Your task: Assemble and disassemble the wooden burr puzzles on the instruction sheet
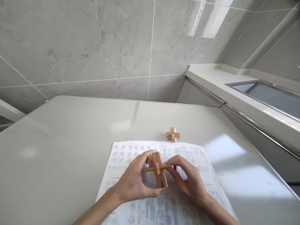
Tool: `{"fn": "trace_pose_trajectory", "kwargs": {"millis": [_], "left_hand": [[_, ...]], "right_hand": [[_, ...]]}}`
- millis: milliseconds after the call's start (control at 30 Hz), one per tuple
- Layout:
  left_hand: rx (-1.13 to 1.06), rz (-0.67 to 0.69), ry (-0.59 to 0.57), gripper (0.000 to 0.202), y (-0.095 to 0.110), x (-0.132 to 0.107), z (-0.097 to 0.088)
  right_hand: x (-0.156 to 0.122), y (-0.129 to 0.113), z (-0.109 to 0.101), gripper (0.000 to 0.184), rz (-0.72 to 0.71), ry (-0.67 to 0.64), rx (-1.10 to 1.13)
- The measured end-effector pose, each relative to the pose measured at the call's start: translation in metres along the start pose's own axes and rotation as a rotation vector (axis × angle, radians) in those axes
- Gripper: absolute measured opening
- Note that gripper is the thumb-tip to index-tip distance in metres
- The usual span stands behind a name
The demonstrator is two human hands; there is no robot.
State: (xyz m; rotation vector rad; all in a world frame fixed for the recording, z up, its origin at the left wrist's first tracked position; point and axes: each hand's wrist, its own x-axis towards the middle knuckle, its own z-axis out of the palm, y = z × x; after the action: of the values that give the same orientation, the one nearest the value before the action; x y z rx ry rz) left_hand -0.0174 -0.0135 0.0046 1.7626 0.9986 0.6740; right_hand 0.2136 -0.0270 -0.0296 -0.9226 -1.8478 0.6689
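A wooden interlocking puzzle (161, 180) is held up over a printed sheet (110, 187). Its long block bears a dark handwritten mark, and a round rod crosses it through a small centre piece. My left hand (133, 179) grips the block between thumb below and fingers above. With thumb and fingertips pinched, my right hand (187, 178) holds the right end of the rod. Just past the sheet's far edge lies a second wooden puzzle (173, 135), a cross of short blocks with a dark mark on one face.
The sheet carries rows of small puzzle drawings and lies on a pale table (70, 150) with a seam (134, 120). Grey tiled wall (93, 43) rises behind. A white ledge with a glass panel (269, 97) runs along the right.
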Motion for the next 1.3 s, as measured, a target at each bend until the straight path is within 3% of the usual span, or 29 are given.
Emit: {"fn": "trace_pose_trajectory", "kwargs": {"millis": [433,700,933,1167,1300], "left_hand": [[0.121,0.061,0.005,0.092,-0.005,0.001,-0.005],[0.031,0.002,-0.018,0.091,-0.01,-0.001,0.0],[0.012,0.003,-0.025,0.089,-0.012,-0.001,0.0],[-0.093,-0.014,0.007,0.088,-0.007,-0.001,-0.002],[-0.181,-0.004,0.003,0.083,-0.003,-0.001,-0.004]], "right_hand": [[0.0,0.004,-0.005,0.023,0.043,-0.075,0.115],[-0.001,-0.001,0.001,0.02,0.026,0.049,-0.029],[-0.003,0.002,0.002,0.021,0.056,0.043,-0.046],[-0.001,0.004,-0.001,0.02,0.112,-0.033,0.079],[-0.003,0.004,-0.001,0.029,0.183,-0.168,0.169]]}}
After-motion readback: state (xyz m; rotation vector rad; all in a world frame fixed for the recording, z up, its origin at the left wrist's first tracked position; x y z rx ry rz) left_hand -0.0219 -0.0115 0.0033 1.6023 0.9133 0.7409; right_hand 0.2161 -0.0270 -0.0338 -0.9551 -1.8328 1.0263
